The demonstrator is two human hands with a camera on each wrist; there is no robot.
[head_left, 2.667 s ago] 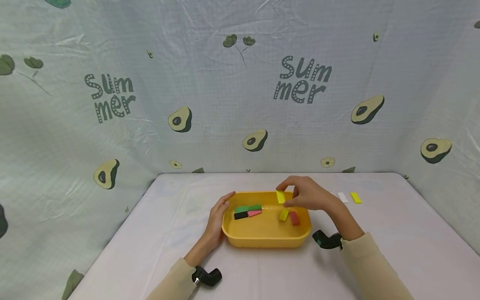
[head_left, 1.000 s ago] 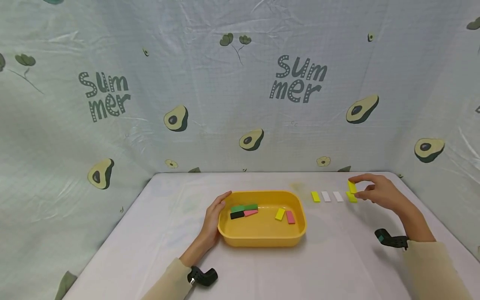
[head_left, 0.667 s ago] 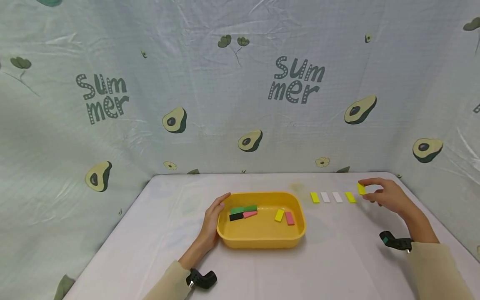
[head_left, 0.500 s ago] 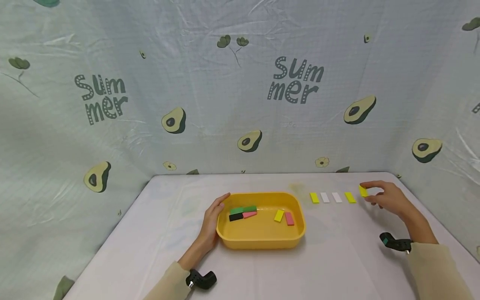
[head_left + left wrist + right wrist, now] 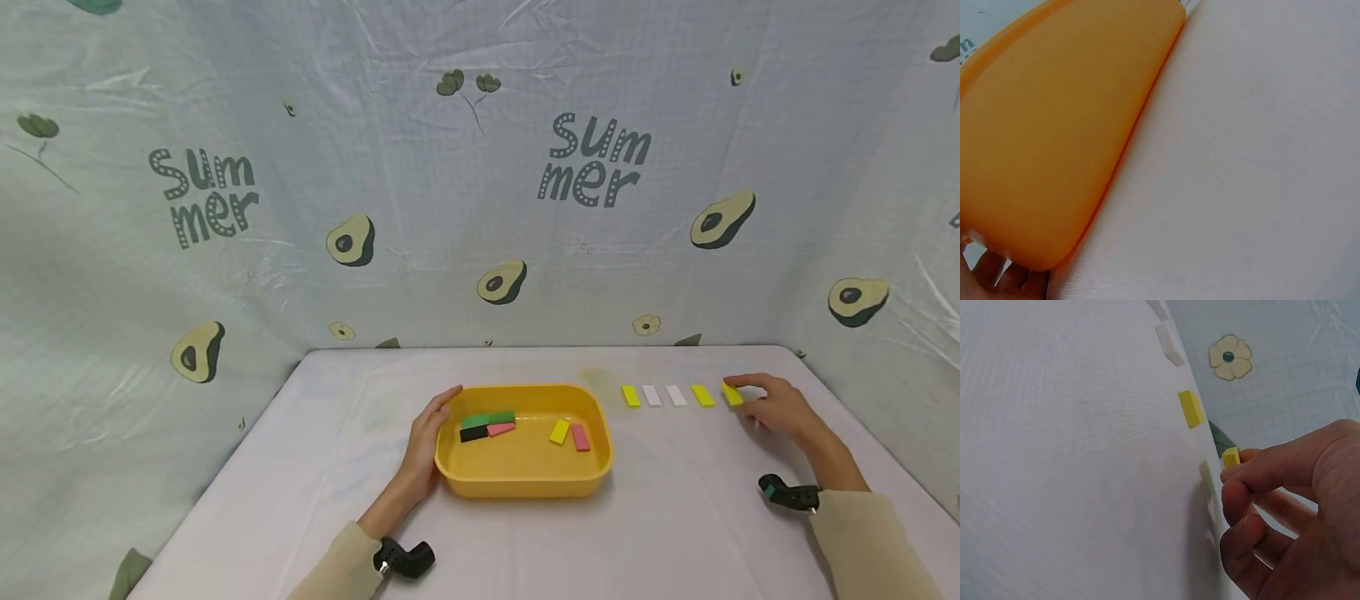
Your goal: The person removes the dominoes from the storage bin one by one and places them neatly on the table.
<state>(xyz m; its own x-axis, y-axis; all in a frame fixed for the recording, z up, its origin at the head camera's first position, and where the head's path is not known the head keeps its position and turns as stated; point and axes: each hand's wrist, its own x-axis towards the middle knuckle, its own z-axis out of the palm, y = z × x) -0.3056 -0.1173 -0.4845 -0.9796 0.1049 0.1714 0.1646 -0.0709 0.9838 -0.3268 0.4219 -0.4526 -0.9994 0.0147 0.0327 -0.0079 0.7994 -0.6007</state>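
Note:
In the head view my right hand [image 5: 780, 407] pinches a small yellow block [image 5: 731, 394] between thumb and fingertips, at the right end of a row on the table. The held yellow block [image 5: 1230, 457] partly shows in the right wrist view. Left of it in the row lie a yellow block [image 5: 702, 396], two white blocks [image 5: 676, 396] and another yellow block [image 5: 631, 396]. My left hand [image 5: 422, 442] rests along the left wall of a yellow plastic tray [image 5: 525, 487], fingers against its outside.
Inside the tray lie green blocks [image 5: 487, 419], a black block [image 5: 473, 433], pink blocks [image 5: 581, 437] and a yellow block [image 5: 559, 431]. The white-covered table [image 5: 540, 550] ends at a printed cloth backdrop [image 5: 420, 167].
My right hand has carried a yellow block from the tray to the right end of the row, lowering it over the last half second. My left hand stays at the tray.

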